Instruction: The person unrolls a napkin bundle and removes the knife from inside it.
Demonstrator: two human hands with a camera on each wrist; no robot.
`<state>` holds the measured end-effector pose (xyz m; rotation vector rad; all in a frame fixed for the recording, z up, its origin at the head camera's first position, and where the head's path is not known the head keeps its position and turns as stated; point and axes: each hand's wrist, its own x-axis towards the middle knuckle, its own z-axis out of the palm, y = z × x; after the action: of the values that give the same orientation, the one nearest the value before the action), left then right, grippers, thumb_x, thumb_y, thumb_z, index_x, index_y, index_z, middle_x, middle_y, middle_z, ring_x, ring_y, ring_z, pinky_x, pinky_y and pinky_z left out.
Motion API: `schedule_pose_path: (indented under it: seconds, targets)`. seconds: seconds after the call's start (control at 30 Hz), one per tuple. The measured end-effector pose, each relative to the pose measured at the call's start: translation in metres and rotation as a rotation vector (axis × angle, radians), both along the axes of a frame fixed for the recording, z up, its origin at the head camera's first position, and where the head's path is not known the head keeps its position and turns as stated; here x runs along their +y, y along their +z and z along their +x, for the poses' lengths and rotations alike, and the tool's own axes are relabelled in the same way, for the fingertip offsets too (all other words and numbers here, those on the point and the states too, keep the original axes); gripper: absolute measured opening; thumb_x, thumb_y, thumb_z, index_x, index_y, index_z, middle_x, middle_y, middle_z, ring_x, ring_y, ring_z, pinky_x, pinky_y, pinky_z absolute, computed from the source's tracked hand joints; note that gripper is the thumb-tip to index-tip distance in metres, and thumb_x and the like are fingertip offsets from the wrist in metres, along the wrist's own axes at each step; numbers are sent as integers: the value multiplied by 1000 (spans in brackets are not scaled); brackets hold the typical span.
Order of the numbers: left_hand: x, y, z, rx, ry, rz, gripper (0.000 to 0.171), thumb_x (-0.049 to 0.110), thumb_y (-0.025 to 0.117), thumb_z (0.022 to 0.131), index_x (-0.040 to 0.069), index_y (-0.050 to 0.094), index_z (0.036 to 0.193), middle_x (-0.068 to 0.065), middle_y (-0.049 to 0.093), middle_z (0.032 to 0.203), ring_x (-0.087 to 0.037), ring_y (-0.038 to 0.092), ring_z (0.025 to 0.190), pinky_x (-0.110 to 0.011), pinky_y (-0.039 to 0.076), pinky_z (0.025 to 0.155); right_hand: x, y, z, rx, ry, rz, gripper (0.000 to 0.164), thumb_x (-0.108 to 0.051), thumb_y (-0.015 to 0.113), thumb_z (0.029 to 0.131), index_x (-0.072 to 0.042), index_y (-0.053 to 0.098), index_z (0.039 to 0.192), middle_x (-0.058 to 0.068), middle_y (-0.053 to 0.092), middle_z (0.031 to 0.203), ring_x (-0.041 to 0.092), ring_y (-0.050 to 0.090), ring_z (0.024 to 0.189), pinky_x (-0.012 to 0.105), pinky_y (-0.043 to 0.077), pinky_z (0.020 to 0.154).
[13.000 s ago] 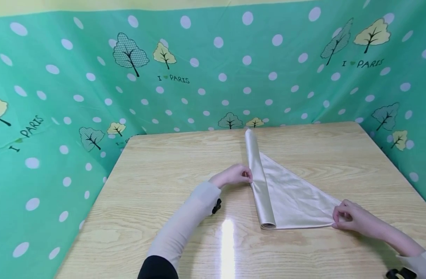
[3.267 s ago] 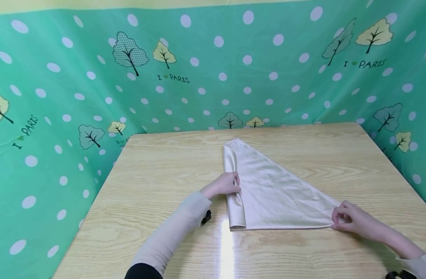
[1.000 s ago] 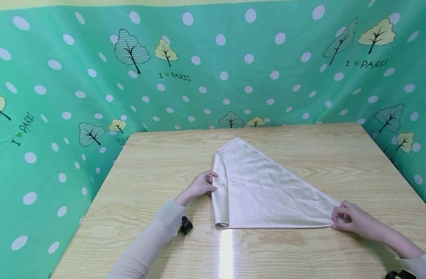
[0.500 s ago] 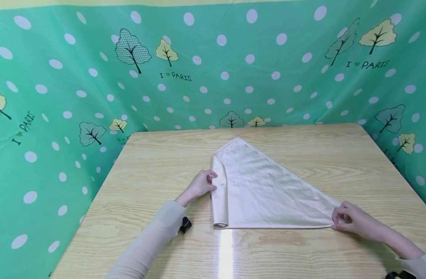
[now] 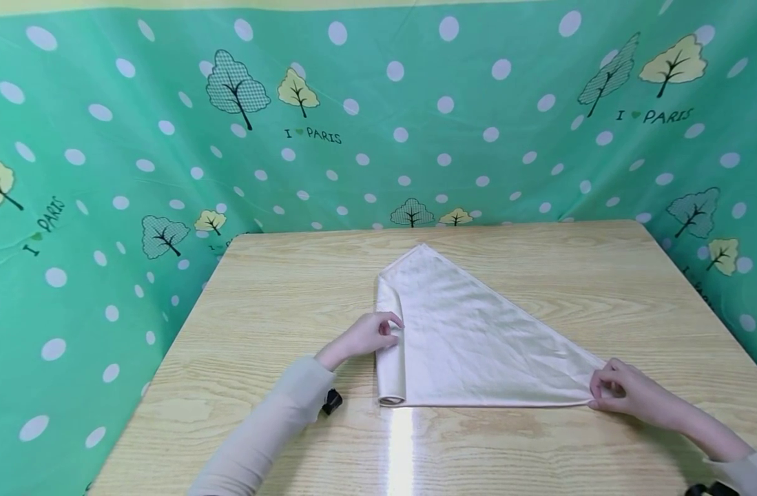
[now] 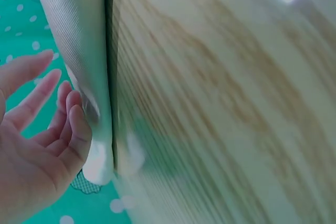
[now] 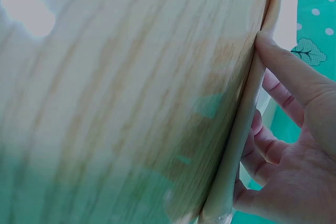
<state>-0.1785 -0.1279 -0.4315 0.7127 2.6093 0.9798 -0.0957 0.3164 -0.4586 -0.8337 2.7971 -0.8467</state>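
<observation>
A pale, shiny satin cloth lies on the table, spread in a roughly triangular shape with a point at the back. Its left end is a loose roll, running front to back. My left hand hovers at this roll, its thumb and index finger apart over the top. In the left wrist view the fingers are loosely bent beside the roll; whether they touch it I cannot tell. At the front right, my right hand pinches the cloth's corner between thumb and fingers, partly hiding it.
The wooden table has a bright light reflection near its front. Behind and along both sides hangs a green dotted curtain with tree prints. A dark wrist camera sits under the left sleeve.
Over the longer span the roll has moved left, leaving more cloth spread flat. Within the last half second my left hand shifted slightly right over the roll. The right hand stayed at the corner.
</observation>
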Motion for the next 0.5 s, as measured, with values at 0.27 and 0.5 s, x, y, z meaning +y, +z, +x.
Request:
schedule_pose_path:
  seconds: [0.27,0.5]
  targets:
    - [4,0,3,-3,-63,-67,21,14,63,79,6,61,99,4,48,63,-6,42,56,-19,37,53,-1,0,0,11,-2,-7,18,-17,70,73,-21,52,73,-5,34,72,0,29,64,19,24,51]
    - [7,-2,5,-60,-70,-124,24,21,64,80,8,62,100,4,46,60,-6,41,55,-19,37,53,0,0,1,-8,17,-12,16,-19,69,75,-18,52,73,-4,35,72,0,29,64,19,24,52]
